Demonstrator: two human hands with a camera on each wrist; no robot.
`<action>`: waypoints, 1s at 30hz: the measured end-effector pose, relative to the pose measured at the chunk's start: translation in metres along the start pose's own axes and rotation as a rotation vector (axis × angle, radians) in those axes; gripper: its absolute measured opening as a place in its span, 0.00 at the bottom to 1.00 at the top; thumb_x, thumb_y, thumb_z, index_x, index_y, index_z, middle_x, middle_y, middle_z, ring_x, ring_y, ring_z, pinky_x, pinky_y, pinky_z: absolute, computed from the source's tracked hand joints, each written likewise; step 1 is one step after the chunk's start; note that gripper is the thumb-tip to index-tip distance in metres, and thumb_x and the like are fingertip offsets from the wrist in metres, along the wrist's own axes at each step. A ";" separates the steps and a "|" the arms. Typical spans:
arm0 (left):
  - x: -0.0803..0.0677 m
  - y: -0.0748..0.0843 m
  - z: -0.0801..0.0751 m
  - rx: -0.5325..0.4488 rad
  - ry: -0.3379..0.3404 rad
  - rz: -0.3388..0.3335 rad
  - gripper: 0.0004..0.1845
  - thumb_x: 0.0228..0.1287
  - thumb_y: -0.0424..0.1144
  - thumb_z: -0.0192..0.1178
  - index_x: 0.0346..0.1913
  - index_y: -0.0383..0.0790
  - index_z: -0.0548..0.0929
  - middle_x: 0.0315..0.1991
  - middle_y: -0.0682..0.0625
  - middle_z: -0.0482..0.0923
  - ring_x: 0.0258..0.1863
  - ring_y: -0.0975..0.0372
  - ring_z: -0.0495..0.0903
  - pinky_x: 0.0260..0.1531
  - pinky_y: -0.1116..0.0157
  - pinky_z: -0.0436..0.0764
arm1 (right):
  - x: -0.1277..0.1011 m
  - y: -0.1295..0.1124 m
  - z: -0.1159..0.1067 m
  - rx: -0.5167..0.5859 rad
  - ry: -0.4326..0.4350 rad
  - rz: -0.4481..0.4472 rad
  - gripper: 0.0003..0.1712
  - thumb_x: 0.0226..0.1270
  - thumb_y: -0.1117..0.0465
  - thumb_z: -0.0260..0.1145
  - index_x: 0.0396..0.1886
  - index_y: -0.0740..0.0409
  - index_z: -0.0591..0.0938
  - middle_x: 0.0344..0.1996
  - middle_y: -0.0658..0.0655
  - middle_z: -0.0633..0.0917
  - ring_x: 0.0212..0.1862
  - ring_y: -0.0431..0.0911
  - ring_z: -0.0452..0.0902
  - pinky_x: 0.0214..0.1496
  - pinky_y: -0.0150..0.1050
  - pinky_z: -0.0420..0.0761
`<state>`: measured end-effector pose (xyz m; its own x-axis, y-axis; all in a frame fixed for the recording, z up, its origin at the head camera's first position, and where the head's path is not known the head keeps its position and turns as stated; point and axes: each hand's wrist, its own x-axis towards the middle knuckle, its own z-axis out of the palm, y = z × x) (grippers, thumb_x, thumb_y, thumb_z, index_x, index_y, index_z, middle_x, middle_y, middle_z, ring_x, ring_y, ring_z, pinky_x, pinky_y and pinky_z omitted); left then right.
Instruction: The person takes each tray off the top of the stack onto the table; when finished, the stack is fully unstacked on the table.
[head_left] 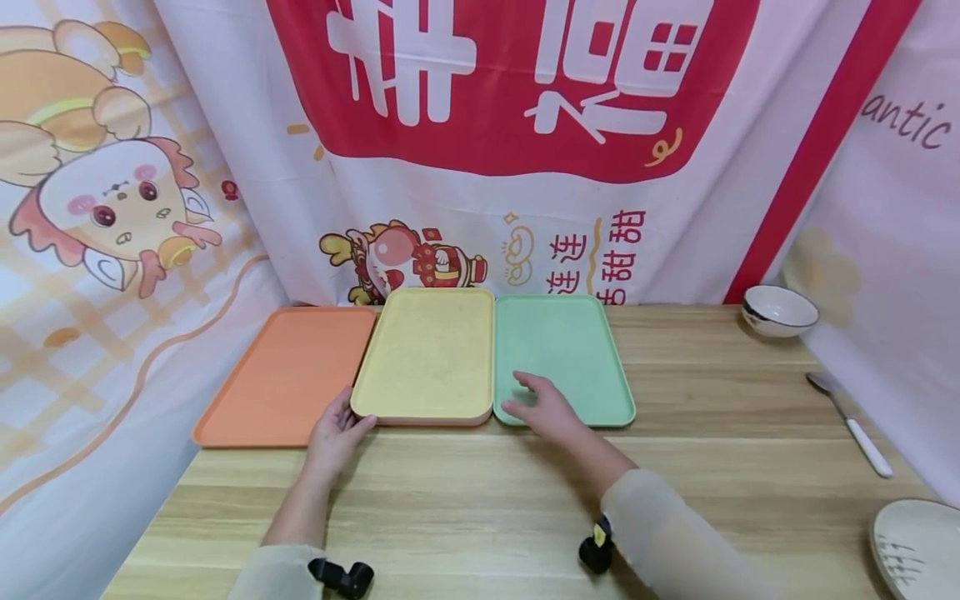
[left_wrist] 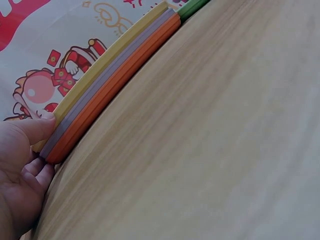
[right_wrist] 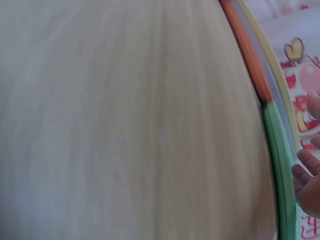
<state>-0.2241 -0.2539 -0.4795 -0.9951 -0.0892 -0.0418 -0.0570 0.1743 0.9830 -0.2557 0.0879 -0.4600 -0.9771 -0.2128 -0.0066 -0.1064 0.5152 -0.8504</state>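
Note:
A stack of trays stands mid-table, its top one a yellow tray (head_left: pixel 427 354). From the front edge, a purple-grey tray (left_wrist: pixel 95 92) shows under it, with an orange tray (left_wrist: pixel 117 87) lowest. My left hand (head_left: pixel 333 437) pinches the front left corner of this stack, thumb at the top edge and fingers low at the side. To its left lies another orange tray (head_left: pixel 288 375). On the stack's right a green tray (head_left: pixel 562 350) lies flat. Over its front left part hovers my right hand (head_left: pixel 551 408), fingers spread and holding nothing; the right wrist view catches only some fingers (right_wrist: pixel 307 162).
At the far right are a white bowl (head_left: pixel 780 312) with a dark rim, a spoon (head_left: pixel 855 429) with a white handle, and a patterned plate (head_left: pixel 918 546) at the front. Printed cloth (head_left: pixel 225 208) hangs along the back and sides of the wooden table (head_left: pixel 450 508).

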 end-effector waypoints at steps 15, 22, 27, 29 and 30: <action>0.002 -0.003 0.001 -0.001 0.009 -0.009 0.43 0.68 0.28 0.58 0.77 0.32 0.43 0.78 0.37 0.45 0.78 0.50 0.48 0.78 0.57 0.53 | 0.009 -0.011 0.033 -0.246 -0.011 -0.020 0.53 0.54 0.40 0.75 0.74 0.59 0.65 0.67 0.66 0.72 0.70 0.60 0.64 0.74 0.53 0.68; 0.003 -0.003 0.000 0.001 0.007 -0.003 0.42 0.69 0.29 0.58 0.77 0.32 0.43 0.78 0.38 0.46 0.78 0.51 0.48 0.78 0.57 0.53 | 0.008 -0.012 0.037 -0.262 -0.009 0.014 0.54 0.52 0.39 0.75 0.74 0.57 0.64 0.68 0.65 0.71 0.70 0.59 0.64 0.73 0.53 0.69; 0.003 -0.003 0.000 0.003 0.005 0.002 0.42 0.69 0.29 0.57 0.77 0.31 0.43 0.78 0.38 0.45 0.78 0.51 0.48 0.78 0.57 0.53 | 0.008 -0.012 0.037 -0.238 0.001 0.019 0.54 0.52 0.40 0.76 0.74 0.57 0.64 0.69 0.65 0.69 0.71 0.59 0.63 0.74 0.54 0.68; 0.002 -0.003 0.001 -0.001 0.006 0.004 0.42 0.69 0.28 0.57 0.77 0.31 0.43 0.78 0.37 0.45 0.78 0.51 0.48 0.78 0.57 0.53 | 0.008 -0.013 0.037 -0.220 0.003 0.020 0.55 0.52 0.40 0.76 0.74 0.57 0.64 0.70 0.66 0.69 0.71 0.60 0.62 0.74 0.54 0.68; 0.003 -0.003 0.001 -0.002 0.007 0.004 0.42 0.69 0.28 0.57 0.77 0.31 0.43 0.78 0.37 0.45 0.78 0.51 0.48 0.78 0.57 0.53 | 0.008 -0.013 0.036 -0.212 0.005 0.018 0.55 0.52 0.40 0.76 0.74 0.57 0.64 0.70 0.66 0.68 0.71 0.60 0.62 0.74 0.55 0.68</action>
<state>-0.2265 -0.2538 -0.4830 -0.9948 -0.0953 -0.0363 -0.0525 0.1731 0.9835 -0.2551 0.0493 -0.4680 -0.9800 -0.1981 -0.0182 -0.1246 0.6823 -0.7204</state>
